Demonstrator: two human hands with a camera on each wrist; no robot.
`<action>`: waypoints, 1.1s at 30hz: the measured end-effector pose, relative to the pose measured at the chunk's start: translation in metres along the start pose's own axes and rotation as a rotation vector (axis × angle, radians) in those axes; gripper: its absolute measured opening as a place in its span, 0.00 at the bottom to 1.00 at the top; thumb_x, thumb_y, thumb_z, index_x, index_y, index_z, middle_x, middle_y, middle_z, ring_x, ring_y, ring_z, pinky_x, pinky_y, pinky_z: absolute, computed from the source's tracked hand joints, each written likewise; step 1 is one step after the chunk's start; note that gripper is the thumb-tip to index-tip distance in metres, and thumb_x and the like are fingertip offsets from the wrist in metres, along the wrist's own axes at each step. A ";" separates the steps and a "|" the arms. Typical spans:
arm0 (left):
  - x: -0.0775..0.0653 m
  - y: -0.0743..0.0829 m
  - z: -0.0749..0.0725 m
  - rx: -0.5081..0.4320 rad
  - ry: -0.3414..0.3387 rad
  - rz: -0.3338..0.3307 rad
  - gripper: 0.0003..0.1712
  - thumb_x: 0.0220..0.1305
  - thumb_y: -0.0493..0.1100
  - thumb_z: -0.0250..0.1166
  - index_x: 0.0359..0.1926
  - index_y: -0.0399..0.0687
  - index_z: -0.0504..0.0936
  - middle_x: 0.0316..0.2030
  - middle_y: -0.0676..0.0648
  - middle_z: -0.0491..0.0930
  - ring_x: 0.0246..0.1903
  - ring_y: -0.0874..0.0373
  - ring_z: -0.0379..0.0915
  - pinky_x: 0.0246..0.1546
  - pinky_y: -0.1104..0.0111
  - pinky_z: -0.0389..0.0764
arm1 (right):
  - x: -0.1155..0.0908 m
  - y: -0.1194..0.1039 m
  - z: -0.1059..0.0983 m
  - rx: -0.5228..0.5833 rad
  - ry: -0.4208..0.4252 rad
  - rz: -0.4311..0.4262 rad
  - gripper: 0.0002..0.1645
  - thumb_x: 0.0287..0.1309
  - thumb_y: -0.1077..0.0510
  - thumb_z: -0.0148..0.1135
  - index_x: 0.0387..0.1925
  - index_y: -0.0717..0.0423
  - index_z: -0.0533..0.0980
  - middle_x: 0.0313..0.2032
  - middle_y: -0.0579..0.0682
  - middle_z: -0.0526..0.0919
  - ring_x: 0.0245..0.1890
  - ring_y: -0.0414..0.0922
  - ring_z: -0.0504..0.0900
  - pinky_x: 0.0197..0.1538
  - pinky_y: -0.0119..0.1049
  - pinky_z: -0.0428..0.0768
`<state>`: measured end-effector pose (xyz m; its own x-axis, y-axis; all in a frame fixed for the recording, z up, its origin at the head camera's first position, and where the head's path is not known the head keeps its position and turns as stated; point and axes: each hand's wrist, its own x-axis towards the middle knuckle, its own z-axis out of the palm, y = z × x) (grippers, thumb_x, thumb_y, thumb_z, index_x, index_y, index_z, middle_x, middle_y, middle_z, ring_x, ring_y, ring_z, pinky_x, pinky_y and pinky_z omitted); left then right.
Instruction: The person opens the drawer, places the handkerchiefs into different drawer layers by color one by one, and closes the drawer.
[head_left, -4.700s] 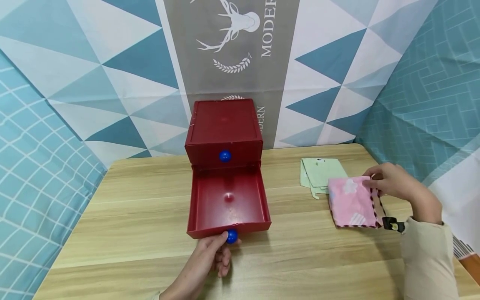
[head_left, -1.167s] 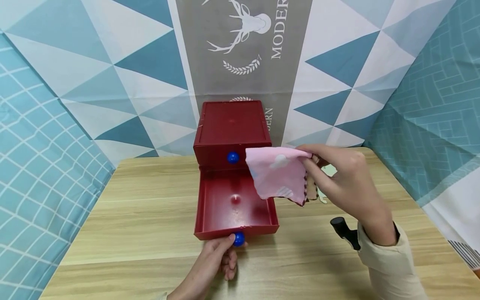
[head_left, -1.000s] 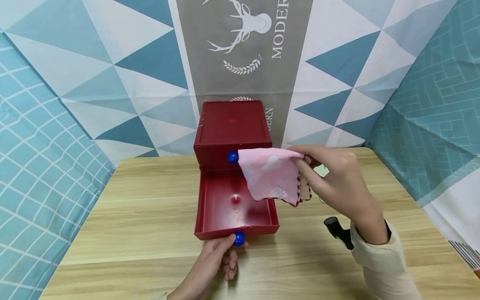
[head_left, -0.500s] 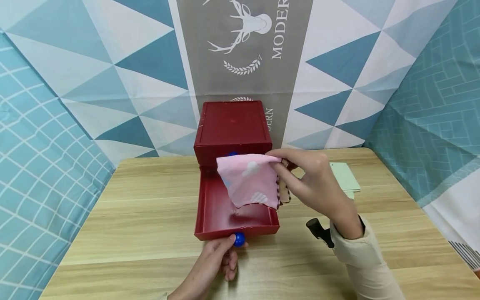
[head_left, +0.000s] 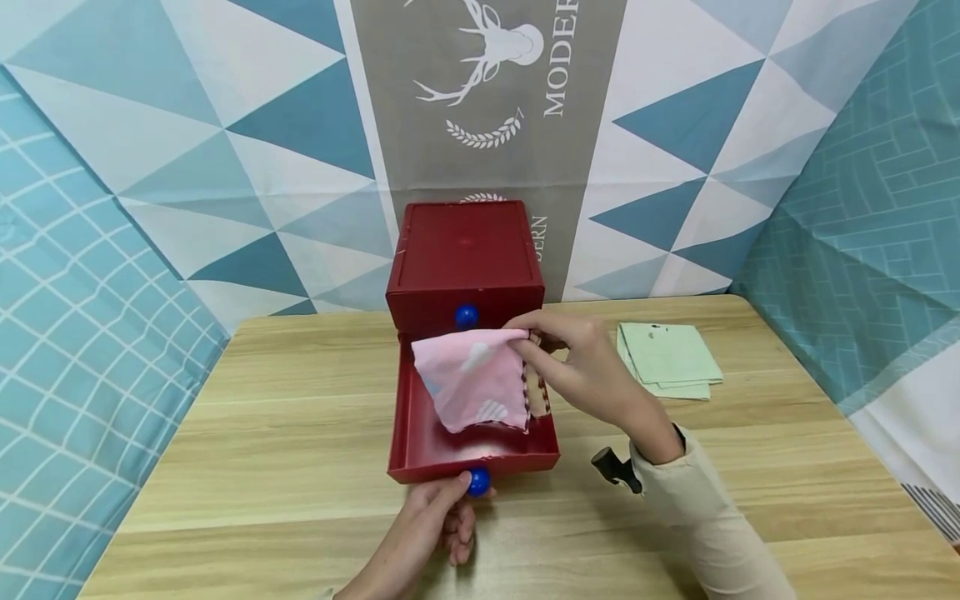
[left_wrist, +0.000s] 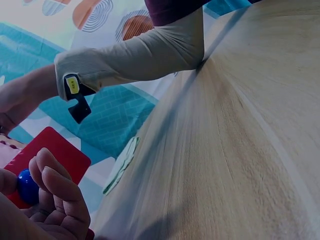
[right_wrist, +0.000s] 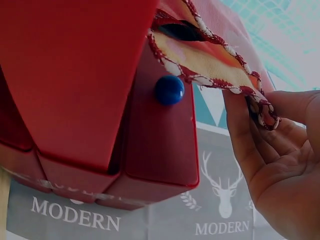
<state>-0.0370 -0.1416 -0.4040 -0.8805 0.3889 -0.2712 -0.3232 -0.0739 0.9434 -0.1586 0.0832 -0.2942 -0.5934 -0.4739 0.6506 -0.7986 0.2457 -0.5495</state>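
Cloth over drawer, pinched w/ R hand – angled inward, L hand gripping lower knob

A wood-grain table spans the lower frame; a triangle-patterned backdrop fills the top, blue grid-patterned cloth the left.

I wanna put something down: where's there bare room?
Bare table lies left of the red box, and between the right sleeve and the green cloth. Crowded: the open drawer, with the left hand on its blue knob and the right hand holding the pink cloth over it.
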 end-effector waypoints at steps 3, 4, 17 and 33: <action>0.000 0.000 -0.001 0.004 0.002 -0.009 0.36 0.77 0.60 0.48 0.55 0.28 0.76 0.21 0.52 0.73 0.18 0.63 0.71 0.21 0.74 0.74 | 0.000 0.000 0.003 0.044 -0.022 0.011 0.09 0.63 0.65 0.65 0.45 0.56 0.83 0.33 0.44 0.85 0.25 0.38 0.80 0.29 0.31 0.80; 0.000 0.000 -0.001 0.006 0.005 -0.010 0.36 0.76 0.60 0.48 0.55 0.28 0.76 0.21 0.52 0.74 0.18 0.63 0.71 0.21 0.74 0.74 | 0.000 0.000 0.004 0.061 -0.029 0.017 0.09 0.64 0.65 0.65 0.45 0.56 0.83 0.33 0.44 0.85 0.26 0.38 0.80 0.30 0.32 0.81; 0.000 0.000 0.002 0.012 0.012 0.005 0.35 0.77 0.59 0.48 0.55 0.27 0.76 0.22 0.52 0.73 0.18 0.63 0.71 0.21 0.74 0.74 | 0.000 0.030 0.021 -0.095 -0.236 0.161 0.06 0.64 0.60 0.66 0.42 0.53 0.82 0.22 0.41 0.76 0.19 0.37 0.67 0.24 0.30 0.69; 0.000 0.000 0.002 0.020 0.016 0.002 0.36 0.76 0.61 0.48 0.55 0.28 0.76 0.22 0.52 0.73 0.18 0.62 0.71 0.22 0.74 0.75 | -0.004 0.035 0.039 -0.374 -0.326 0.133 0.07 0.63 0.63 0.66 0.42 0.56 0.79 0.28 0.45 0.80 0.27 0.39 0.75 0.35 0.30 0.79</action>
<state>-0.0359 -0.1397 -0.4035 -0.8868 0.3738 -0.2719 -0.3144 -0.0565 0.9476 -0.1799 0.0604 -0.3366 -0.6778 -0.6422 0.3581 -0.7350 0.5792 -0.3526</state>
